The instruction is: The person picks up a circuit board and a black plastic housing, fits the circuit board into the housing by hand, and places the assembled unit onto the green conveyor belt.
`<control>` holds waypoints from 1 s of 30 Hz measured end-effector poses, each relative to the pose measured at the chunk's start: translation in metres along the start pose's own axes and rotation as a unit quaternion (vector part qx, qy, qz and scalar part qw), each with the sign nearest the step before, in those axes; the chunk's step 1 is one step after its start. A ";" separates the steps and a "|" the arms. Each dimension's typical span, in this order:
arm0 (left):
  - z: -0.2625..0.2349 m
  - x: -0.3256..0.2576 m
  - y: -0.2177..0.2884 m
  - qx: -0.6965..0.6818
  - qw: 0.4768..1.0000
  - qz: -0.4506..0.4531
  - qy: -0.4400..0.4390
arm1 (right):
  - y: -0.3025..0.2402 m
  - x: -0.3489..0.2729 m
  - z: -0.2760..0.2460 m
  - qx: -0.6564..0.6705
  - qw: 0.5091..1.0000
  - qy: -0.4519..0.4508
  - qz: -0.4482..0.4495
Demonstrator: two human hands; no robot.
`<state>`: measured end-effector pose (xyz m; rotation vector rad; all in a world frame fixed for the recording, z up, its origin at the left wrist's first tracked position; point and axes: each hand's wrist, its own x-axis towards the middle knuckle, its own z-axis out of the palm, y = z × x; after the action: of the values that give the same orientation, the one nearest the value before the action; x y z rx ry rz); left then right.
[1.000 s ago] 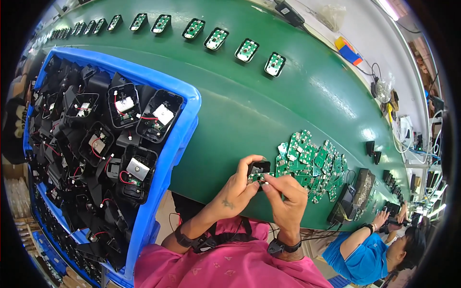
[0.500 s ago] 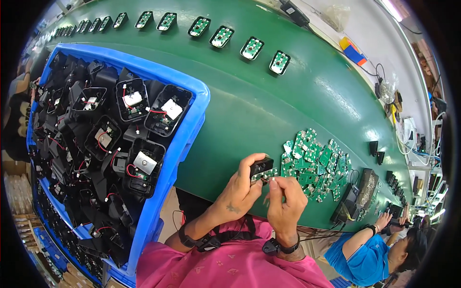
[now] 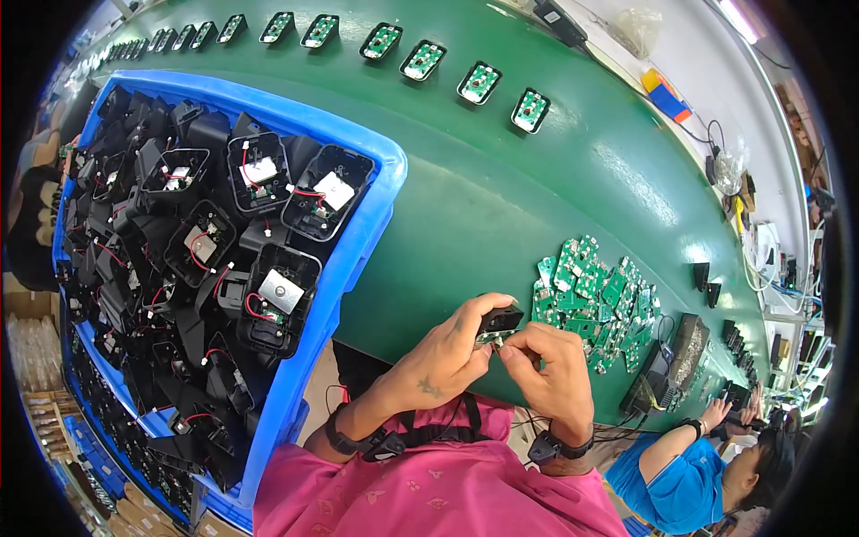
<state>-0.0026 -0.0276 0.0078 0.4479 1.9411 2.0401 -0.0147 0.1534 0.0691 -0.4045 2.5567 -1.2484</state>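
Note:
My left hand (image 3: 443,356) is closed around a black plastic housing (image 3: 499,318), held tilted above the table's front edge. A green circuit board (image 3: 490,337) shows at the housing's near side, by my left thumb. My right hand (image 3: 553,365) is closed in a pinch at the board's edge. A small white plug (image 3: 499,344) is at its fingertips; the fingers partly hide it. Just beyond my hands lies a heap of loose green circuit boards (image 3: 598,300) on the green table (image 3: 447,224).
On the left stands a blue crate (image 3: 362,228) full of black housings with red wires. A row of housings with boards (image 3: 480,82) lines the table's far side. A black device (image 3: 651,380) sits right of the heap. A co-worker in blue (image 3: 676,479) works at the right.
My right fingertips have moved closer to the housing, bringing the white plug to the board's edge. The housing has tipped in my left hand, and the whole view has shifted slightly.

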 end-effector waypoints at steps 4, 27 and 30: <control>0.000 0.000 0.005 0.059 0.998 0.014 -0.003 | 0.001 0.000 -0.004 -0.016 0.999 -0.028 0.000; 0.021 -0.001 -0.023 0.149 0.983 0.003 0.108 | 0.013 0.008 0.022 -0.060 0.997 0.040 -0.022; 0.009 -0.011 -0.027 0.081 0.987 0.006 0.139 | -0.008 0.017 0.025 -0.042 0.997 0.035 -0.046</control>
<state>0.0114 -0.0224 -0.0191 0.2181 2.2827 2.0522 -0.0209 0.1246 0.0589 -0.5093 2.6848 -1.2100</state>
